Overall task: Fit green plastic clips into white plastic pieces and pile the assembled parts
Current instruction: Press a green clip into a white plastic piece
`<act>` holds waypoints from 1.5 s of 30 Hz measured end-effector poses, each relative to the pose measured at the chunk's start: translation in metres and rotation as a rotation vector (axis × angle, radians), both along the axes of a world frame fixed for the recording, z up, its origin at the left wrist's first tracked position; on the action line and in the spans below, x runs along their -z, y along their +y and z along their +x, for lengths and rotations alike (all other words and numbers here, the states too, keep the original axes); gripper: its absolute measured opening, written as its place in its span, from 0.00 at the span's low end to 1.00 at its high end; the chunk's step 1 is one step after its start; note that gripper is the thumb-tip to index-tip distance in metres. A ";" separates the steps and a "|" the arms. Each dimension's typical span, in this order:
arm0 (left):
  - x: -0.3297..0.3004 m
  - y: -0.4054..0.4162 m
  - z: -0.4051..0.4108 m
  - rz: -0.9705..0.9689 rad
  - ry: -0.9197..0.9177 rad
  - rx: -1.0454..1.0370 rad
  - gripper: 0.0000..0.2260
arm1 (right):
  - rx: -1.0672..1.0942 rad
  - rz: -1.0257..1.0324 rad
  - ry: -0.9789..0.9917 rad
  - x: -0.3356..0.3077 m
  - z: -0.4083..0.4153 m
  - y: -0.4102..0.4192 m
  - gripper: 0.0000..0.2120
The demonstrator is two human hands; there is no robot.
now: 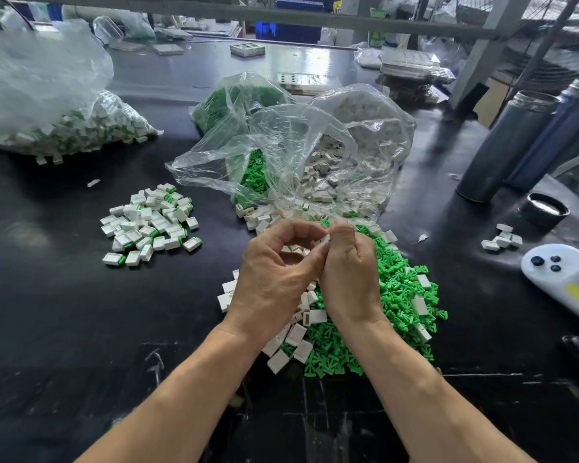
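My left hand (274, 275) and my right hand (350, 272) meet fingertip to fingertip above the middle of the black table. Between them they pinch a small white plastic piece (325, 240), mostly hidden by the fingers. Whether a green clip sits in it I cannot tell. Under and right of my hands lies a heap of loose green clips (398, 302), with loose white pieces (295, 332) along its left side. The pile of assembled white-and-green parts (151, 222) lies to the left.
An open clear bag (291, 155) of green clips and white pieces lies behind my hands. A large bag of assembled parts (64, 128) sits far left. Two dark cylinders (508, 145), a black lid (543, 208), a few white pieces (502, 238) and a white device (559, 269) stand right.
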State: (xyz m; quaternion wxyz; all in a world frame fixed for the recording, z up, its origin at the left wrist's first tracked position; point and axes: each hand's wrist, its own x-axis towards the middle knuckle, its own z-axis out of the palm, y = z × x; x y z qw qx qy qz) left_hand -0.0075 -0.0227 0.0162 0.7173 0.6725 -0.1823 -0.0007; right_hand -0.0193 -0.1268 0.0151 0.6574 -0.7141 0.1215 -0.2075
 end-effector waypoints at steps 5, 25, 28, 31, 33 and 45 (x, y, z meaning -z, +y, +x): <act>0.000 0.000 0.000 -0.004 -0.011 0.008 0.03 | 0.023 -0.016 0.002 0.001 -0.001 -0.001 0.26; -0.002 0.015 0.011 0.054 -0.103 -0.099 0.07 | -0.246 -0.094 -0.076 -0.006 -0.008 -0.026 0.13; -0.001 0.015 0.009 0.098 -0.126 -0.113 0.07 | -0.239 -0.114 -0.084 -0.005 -0.008 -0.025 0.07; -0.001 0.015 0.009 0.133 -0.121 -0.115 0.08 | -0.239 -0.051 -0.094 -0.003 -0.007 -0.027 0.04; -0.002 0.015 0.009 0.143 -0.126 -0.121 0.09 | -0.259 -0.007 -0.085 -0.003 -0.006 -0.029 0.03; 0.000 0.019 0.014 0.259 -0.206 -0.173 0.11 | -0.266 0.042 -0.074 -0.002 -0.006 -0.031 0.08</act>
